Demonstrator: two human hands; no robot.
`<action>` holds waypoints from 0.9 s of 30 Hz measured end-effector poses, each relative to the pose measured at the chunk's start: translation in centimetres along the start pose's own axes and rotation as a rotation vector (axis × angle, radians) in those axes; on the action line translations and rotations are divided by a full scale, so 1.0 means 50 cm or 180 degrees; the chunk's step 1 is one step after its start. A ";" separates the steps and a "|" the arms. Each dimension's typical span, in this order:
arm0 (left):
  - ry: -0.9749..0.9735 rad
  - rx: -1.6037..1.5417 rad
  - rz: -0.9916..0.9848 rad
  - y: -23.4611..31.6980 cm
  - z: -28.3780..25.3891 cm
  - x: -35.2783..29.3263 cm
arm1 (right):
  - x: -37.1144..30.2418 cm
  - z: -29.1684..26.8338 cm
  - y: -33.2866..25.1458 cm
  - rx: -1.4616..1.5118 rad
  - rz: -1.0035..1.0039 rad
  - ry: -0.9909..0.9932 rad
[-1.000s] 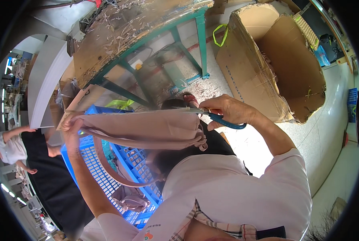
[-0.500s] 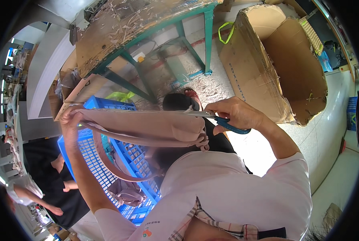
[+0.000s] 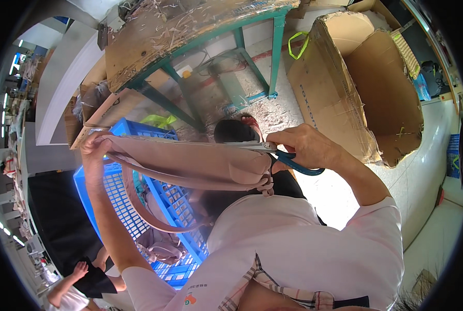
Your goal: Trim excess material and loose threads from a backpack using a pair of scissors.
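Note:
A long dusty-pink bag [image 3: 195, 163] with a strap [image 3: 154, 224] hanging from it is stretched level before my body. My left hand [image 3: 95, 145] is closed on its left end. In my right hand [image 3: 306, 149] is a pair of scissors [image 3: 299, 165] with dark blue handles, my fingers wrapped round them. The metal blades point left and lie along the bag's upper edge near its right end. Whether they touch the fabric I cannot tell. At the bag's near right corner a small knotted loop [image 3: 266, 185] of the same colour sticks out.
Below the bag stands a blue plastic crate [image 3: 177, 207] with pink items [image 3: 164, 251] inside. A green-legged worktable [image 3: 190, 39] covered in scraps is ahead. A large open cardboard box [image 3: 324, 85] stands right. Another person's hand [image 3: 80, 269] shows at lower left.
The scissors' blades reach a little further left along the bag's upper edge. The other person at lower left has shifted downward in view. My left hand keeps its hold.

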State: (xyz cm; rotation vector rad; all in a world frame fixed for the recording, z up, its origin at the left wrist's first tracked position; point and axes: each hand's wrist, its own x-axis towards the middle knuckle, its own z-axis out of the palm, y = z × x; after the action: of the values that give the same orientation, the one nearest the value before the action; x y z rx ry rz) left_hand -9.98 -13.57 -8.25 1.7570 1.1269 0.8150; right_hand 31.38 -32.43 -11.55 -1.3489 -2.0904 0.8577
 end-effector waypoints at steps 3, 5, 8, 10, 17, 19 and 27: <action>0.0010 -0.0065 -0.0013 -0.001 -0.001 -0.003 | 0.001 0.001 -0.003 -0.0072 -0.0007 -0.0013; 0.0016 -0.0107 -0.0014 0.000 -0.002 -0.005 | 0.004 0.000 -0.005 -0.0083 -0.0038 0.0002; -0.0015 -0.0127 0.0021 0.002 -0.002 -0.007 | 0.008 -0.004 -0.011 -0.0105 0.0002 -0.0056; 0.0031 -0.0084 0.0012 0.004 -0.001 -0.009 | 0.015 -0.004 -0.014 -0.0264 0.0075 -0.0039; 0.0051 -0.0107 -0.0050 0.016 0.005 -0.017 | 0.034 -0.007 -0.020 -0.0527 -0.0011 -0.0162; 0.0035 -0.0178 -0.0027 0.019 0.007 -0.017 | 0.039 -0.006 -0.023 -0.0443 -0.0018 -0.0140; 0.0124 -0.0186 -0.0028 0.026 0.012 -0.024 | 0.048 -0.002 -0.033 -0.0425 -0.0209 -0.0067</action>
State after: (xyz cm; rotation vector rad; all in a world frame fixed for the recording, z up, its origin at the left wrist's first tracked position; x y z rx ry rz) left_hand -9.48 -15.13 -7.39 1.6933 1.1246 0.8716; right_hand 29.55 -30.72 -10.06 -1.3350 -2.2297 0.7192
